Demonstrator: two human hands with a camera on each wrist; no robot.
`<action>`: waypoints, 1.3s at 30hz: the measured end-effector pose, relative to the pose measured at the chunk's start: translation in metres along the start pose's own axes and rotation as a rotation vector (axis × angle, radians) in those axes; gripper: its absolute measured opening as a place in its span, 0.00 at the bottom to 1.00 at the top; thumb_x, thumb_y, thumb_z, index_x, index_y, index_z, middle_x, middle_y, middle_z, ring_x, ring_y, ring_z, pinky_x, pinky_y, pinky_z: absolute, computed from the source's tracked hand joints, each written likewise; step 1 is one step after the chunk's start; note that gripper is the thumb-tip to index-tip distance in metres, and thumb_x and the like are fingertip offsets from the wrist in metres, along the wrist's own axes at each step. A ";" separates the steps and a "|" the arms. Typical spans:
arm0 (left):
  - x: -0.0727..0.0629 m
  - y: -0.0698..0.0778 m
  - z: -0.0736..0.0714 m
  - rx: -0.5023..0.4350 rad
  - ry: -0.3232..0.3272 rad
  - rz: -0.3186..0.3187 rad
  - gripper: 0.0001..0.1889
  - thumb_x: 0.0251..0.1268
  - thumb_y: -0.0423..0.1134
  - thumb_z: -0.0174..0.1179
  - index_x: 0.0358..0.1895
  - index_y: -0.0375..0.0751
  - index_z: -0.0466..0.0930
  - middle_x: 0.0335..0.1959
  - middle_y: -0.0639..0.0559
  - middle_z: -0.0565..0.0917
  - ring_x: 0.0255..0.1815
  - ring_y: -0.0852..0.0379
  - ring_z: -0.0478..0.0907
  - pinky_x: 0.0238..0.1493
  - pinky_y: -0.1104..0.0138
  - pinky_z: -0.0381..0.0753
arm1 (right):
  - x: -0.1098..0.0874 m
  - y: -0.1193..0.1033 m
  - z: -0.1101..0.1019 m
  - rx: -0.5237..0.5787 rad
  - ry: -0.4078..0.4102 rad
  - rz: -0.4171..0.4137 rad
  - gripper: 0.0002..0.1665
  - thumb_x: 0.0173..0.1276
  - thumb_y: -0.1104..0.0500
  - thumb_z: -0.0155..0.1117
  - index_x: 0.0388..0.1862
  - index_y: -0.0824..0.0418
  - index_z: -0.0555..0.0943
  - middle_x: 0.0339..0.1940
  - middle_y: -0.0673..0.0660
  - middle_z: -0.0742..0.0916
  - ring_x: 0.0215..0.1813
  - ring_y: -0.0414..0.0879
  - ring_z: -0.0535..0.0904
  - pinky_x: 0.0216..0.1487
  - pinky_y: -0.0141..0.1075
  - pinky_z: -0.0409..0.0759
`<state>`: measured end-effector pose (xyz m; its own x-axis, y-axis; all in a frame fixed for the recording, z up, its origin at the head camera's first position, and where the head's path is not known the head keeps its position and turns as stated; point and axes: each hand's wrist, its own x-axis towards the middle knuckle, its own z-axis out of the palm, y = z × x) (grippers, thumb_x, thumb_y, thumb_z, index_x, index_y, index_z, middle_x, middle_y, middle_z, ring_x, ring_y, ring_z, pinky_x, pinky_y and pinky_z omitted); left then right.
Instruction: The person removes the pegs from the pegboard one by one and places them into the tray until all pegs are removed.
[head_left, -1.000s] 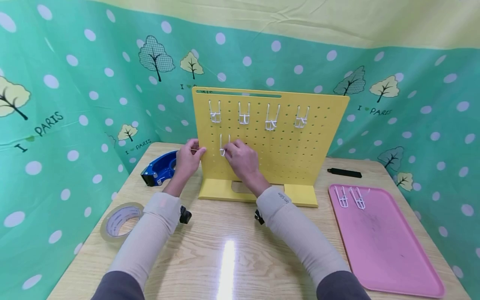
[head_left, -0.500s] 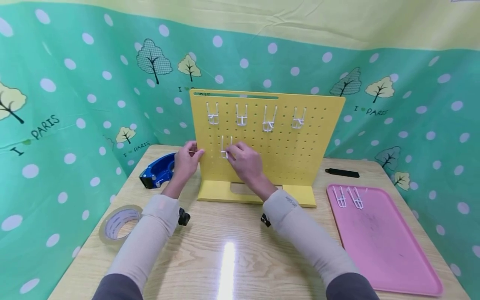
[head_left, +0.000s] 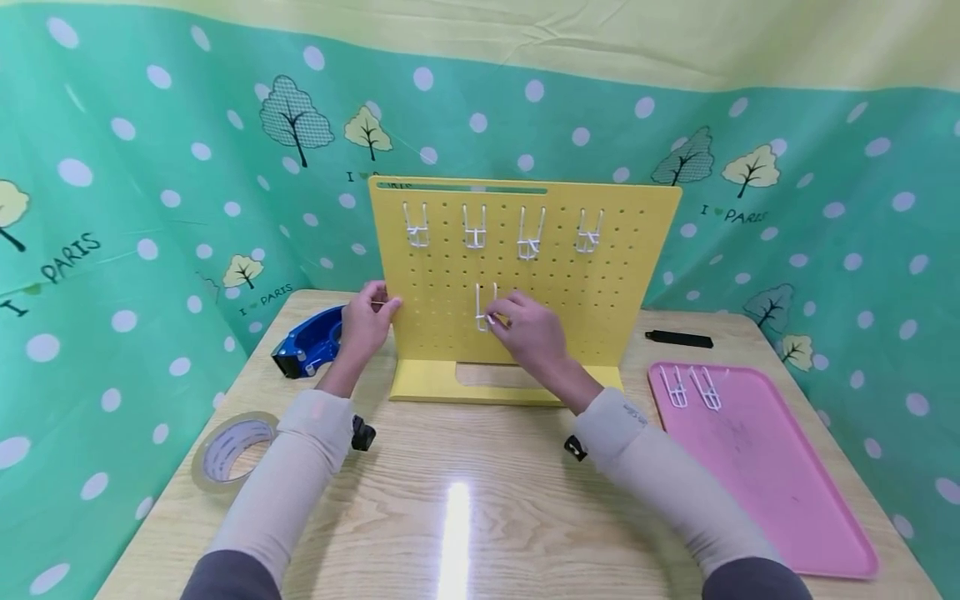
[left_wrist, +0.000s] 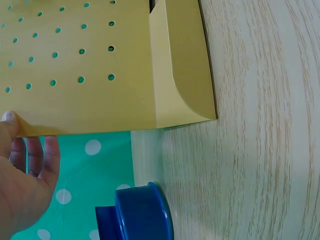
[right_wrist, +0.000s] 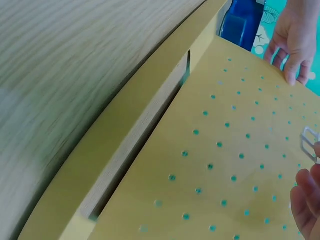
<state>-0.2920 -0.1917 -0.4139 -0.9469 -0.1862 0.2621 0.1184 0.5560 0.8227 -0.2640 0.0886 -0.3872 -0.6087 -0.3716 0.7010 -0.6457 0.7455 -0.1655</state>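
Note:
A yellow pegboard (head_left: 431, 329) stands upright on its base, mid-table. My left hand (head_left: 365, 323) grips its left edge, thumb on the front face and fingers behind, as the left wrist view shows for this hand (left_wrist: 25, 185). In front of the board, my right hand (head_left: 534, 335) pinches a white wire hook (head_left: 478, 304) by its lower part, its two prongs pointing up close to the face. The fingers cover some of the hook; in the right wrist view only a bit of the hook (right_wrist: 306, 142) shows at the edge. Several like hooks (head_left: 476, 237) hang in a row above.
On the right lies a pink tray (head_left: 765, 475) with two white wire hooks (head_left: 705, 388) at its far end. A black slim object (head_left: 678, 338) sits behind it. Left of the board are a blue tape dispenser (head_left: 309, 342) and a tape roll (head_left: 206, 462).
My right hand has carried the white wire hook rightward and slightly down across the board's face. My left hand keeps its grip on the left edge.

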 end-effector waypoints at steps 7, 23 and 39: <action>0.000 -0.001 -0.001 -0.007 -0.002 0.014 0.16 0.75 0.42 0.61 0.58 0.37 0.79 0.47 0.37 0.84 0.48 0.43 0.82 0.47 0.56 0.84 | -0.014 0.017 -0.026 0.029 -0.052 0.036 0.02 0.65 0.58 0.72 0.36 0.53 0.89 0.34 0.52 0.90 0.29 0.42 0.86 0.27 0.33 0.83; 0.001 -0.002 0.000 0.003 -0.010 0.002 0.16 0.76 0.43 0.59 0.59 0.39 0.78 0.48 0.39 0.84 0.47 0.45 0.82 0.46 0.59 0.83 | -0.049 0.069 -0.077 0.003 -0.291 0.262 0.07 0.67 0.55 0.73 0.41 0.55 0.89 0.38 0.53 0.90 0.35 0.48 0.88 0.32 0.39 0.85; 0.001 -0.004 0.002 0.005 -0.013 0.014 0.15 0.76 0.42 0.59 0.58 0.39 0.78 0.46 0.39 0.83 0.46 0.45 0.81 0.44 0.61 0.82 | -0.081 0.120 -0.119 -0.035 -0.384 0.346 0.06 0.68 0.56 0.72 0.42 0.56 0.89 0.36 0.56 0.91 0.36 0.49 0.86 0.35 0.43 0.84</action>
<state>-0.2938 -0.1926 -0.4176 -0.9489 -0.1677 0.2675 0.1305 0.5629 0.8161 -0.2371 0.2738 -0.3816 -0.9133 -0.2717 0.3035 -0.3652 0.8760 -0.3149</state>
